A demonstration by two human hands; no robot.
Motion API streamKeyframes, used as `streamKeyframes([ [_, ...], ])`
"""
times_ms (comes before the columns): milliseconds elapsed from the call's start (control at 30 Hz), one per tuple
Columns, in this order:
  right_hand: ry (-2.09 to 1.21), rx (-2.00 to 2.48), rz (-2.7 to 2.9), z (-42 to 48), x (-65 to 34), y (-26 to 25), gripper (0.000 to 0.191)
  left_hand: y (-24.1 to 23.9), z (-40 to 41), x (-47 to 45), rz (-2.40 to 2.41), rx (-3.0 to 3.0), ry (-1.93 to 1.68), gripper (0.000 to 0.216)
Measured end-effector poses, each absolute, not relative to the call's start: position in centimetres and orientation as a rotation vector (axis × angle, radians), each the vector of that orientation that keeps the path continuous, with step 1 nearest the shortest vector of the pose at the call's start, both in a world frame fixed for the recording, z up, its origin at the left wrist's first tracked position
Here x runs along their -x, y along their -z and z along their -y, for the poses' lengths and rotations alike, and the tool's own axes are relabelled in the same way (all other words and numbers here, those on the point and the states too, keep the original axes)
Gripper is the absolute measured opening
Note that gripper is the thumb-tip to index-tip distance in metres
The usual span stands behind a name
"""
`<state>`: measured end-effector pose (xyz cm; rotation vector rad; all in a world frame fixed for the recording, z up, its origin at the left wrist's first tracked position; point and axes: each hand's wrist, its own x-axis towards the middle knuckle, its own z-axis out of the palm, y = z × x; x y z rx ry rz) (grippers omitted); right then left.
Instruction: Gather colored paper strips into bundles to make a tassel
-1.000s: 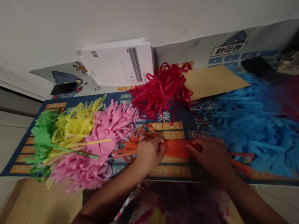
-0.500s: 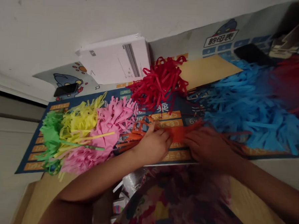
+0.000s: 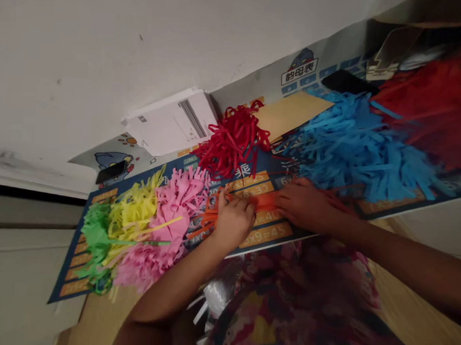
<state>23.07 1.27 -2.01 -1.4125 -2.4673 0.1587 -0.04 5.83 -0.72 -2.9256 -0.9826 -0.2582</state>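
We have a flat band of orange paper stretched between our two hands, low over the front part of a glossy printed mat with dark blue ground and orange blocks of sums. Our left hand closes its fingers around the band's left part, knuckles bent, and thin orange strips fan out beyond it, loose and ribbon-like. Our right hand has its fingers bent narrowly over the other end; motion blur softens that side, so we cannot tell exactly how the fingertips press. More orange fringe shows dimly past the right wrist. To the left lie shredded paper tufts — a crinkled green bundle, a stringy yellow bundle and a fuller pink bundle with broad, leafy cuts — touching one another. Behind our hands sits a tangle of curly red strips, its right edge against a smooth, stiff tan sheet. A large, feathery blue heap spreads to the right, with a blurred mass of red paper beside it. At the back, a white boxy packet with a striped barcode leans towards the plain wall, and a slim black slab lies farther left.
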Motion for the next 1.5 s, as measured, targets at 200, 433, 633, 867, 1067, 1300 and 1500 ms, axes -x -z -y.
streamKeyframes([
  [200,-0.468,1.544,2.297,-3.5,-25.4,3.3,0.014,0.5,-7.7,1.6,1.215,3.133,0.3,0.011],
  [433,-0.495,1.812,2.221,-4.8,-23.8,2.6,0.022,0.9,-8.8,0.3,1.543,3.036,0.213,0.032],
  [633,-0.482,1.843,2.188,-4.9,-23.6,3.1,0.023,1.2,-8.8,-0.2,1.518,2.991,0.237,0.033],
  [867,-0.3,1.896,2.171,-4.6,-23.5,2.3,0.016,1.6,-8.9,-0.1,1.488,2.888,0.266,0.014],
  [1067,0.085,1.312,2.614,-3.1,-23.0,0.9,0.008,1.1,-7.9,0.7,0.728,2.936,0.245,0.021],
  [1300,0.035,1.315,2.675,-5.1,-23.5,1.5,0.019,-0.2,-7.8,-1.2,0.765,2.926,0.116,0.023],
  [1500,0.101,1.423,2.534,-4.2,-21.5,1.1,0.013,0.2,-7.9,-1.4,0.868,2.841,0.202,0.018],
])
